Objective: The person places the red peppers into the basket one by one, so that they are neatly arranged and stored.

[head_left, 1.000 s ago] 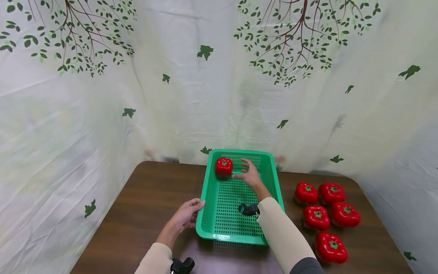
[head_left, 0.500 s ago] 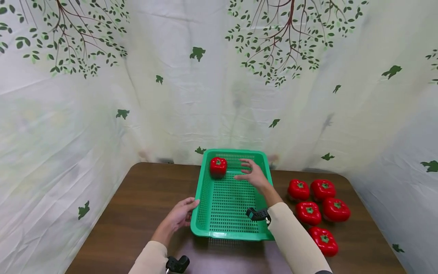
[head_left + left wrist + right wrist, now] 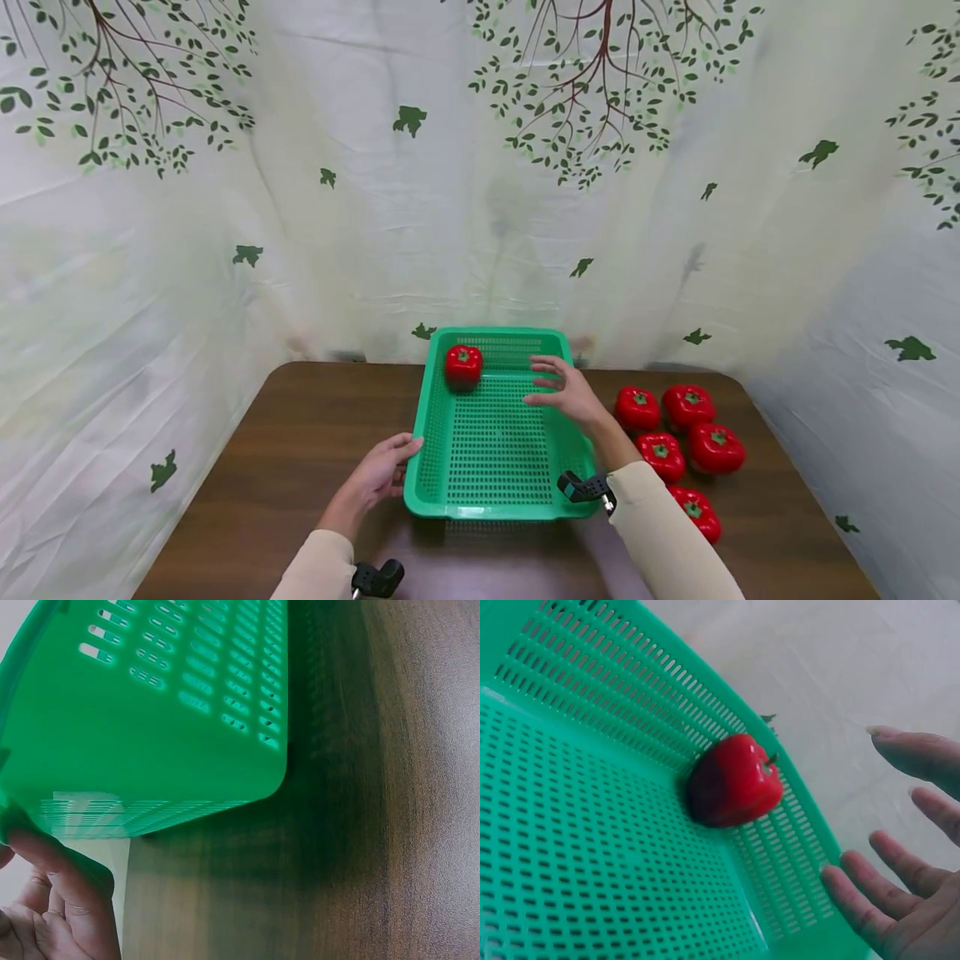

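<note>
A green plastic basket (image 3: 498, 511) with slotted walls stands on the brown table. One red bell pepper (image 3: 463, 367) sits in its far left corner, stem up. My left hand (image 3: 378, 473) grips the left rim, thumb on top; in the left wrist view, its curled fingers (image 3: 82, 900) are beside the basket wall (image 3: 142, 742). Over the basket's right side, my right hand (image 3: 572, 396) hovers with spread fingers and holds nothing. The right wrist view shows a gap between those fingers (image 3: 866, 896) and the pepper (image 3: 739, 780).
Several more red bell peppers (image 3: 716, 448) are grouped on the table to the right of the basket; the right forearm (image 3: 667, 529) partly covers the nearest one. Behind the table (image 3: 330, 417) hangs a pale cloth (image 3: 450, 217) with a leaf print.
My right hand has drawn away from the pepper in the basket, toward the right rim, fingers still spread. The left hand keeps its hold. The whole scene has shifted left in view.
</note>
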The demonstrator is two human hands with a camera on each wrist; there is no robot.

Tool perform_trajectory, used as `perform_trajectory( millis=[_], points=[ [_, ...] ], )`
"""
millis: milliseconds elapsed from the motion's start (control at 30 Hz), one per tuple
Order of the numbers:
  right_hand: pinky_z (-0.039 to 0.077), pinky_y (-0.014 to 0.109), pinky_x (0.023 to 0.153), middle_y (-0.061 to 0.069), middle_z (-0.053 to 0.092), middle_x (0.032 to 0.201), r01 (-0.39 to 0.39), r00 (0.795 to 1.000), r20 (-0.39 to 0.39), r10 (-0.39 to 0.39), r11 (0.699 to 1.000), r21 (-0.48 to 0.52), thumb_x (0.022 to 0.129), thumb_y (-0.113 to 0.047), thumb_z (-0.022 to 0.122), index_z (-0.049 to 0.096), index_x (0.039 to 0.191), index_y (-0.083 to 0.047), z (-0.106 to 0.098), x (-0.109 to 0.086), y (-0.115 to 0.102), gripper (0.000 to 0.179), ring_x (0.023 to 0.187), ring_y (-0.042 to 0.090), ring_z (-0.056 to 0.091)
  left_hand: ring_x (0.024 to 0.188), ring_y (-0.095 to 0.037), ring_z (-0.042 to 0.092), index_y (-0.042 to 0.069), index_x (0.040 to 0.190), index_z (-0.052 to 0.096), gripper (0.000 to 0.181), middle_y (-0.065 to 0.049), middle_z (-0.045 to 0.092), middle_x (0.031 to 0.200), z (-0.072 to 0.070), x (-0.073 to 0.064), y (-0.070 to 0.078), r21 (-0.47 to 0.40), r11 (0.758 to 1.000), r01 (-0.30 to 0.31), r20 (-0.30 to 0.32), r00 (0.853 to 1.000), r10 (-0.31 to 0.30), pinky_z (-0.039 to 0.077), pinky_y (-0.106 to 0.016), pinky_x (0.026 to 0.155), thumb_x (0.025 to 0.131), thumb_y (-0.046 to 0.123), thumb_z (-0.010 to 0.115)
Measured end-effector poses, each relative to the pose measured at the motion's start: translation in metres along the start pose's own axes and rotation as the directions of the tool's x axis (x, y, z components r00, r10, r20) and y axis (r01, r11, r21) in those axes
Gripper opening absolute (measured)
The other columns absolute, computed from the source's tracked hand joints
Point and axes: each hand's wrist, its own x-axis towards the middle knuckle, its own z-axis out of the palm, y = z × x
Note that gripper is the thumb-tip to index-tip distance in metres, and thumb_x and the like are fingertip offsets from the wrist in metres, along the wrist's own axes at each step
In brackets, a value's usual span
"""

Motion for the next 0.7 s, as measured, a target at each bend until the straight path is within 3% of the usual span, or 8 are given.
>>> perform_trajectory(
  millis=[267,567,700],
  points=[
    [0.051,0.039,0.092,0.028,0.047,0.136,0.137,0.99,0.021,-0.137,0.99,0.012,0.085,0.005,0.068,0.042,0.137,0.004,-0.024,-0.024,0.004,0.057,0.123,0.047,0.048,0.081,-0.022,0.067,0.002,0.124,0.051,0.046,-0.009,0.065,0.1,-0.003,-0.001,0.003,-0.006,1.0,0.005,0.009,1.0,-0.005,0.056,-0.036,0.072,0.097,0.038,0.056],
    [0.053,0.036,0.089,0.032,0.042,0.14,0.054,0.998,-0.017,-0.053,0.998,0.045,0.088,0.003,0.065,0.039,0.138,0.005,-0.044,-0.055,0.008,0.056,0.127,0.049,0.042,0.083,-0.025,0.068,0.001,0.123,0.052,0.043,-0.011,0.065,0.101,-0.003,-0.002,0.003,-0.013,1.0,0.019,0.0,1.0,-0.019,0.057,-0.037,0.073,0.097,0.036,0.056],
    [0.053,0.032,0.088,0.031,0.045,0.137,0.061,0.997,-0.043,-0.059,0.996,0.064,0.088,0.002,0.065,0.041,0.136,0.005,-0.057,-0.073,0.01,0.054,0.125,0.05,0.044,0.083,-0.025,0.068,0.001,0.122,0.052,0.043,-0.01,0.066,0.1,0.001,-0.001,0.003,-0.01,1.0,0.018,0.016,1.0,-0.018,0.057,-0.037,0.072,0.097,0.036,0.057]
  ],
)
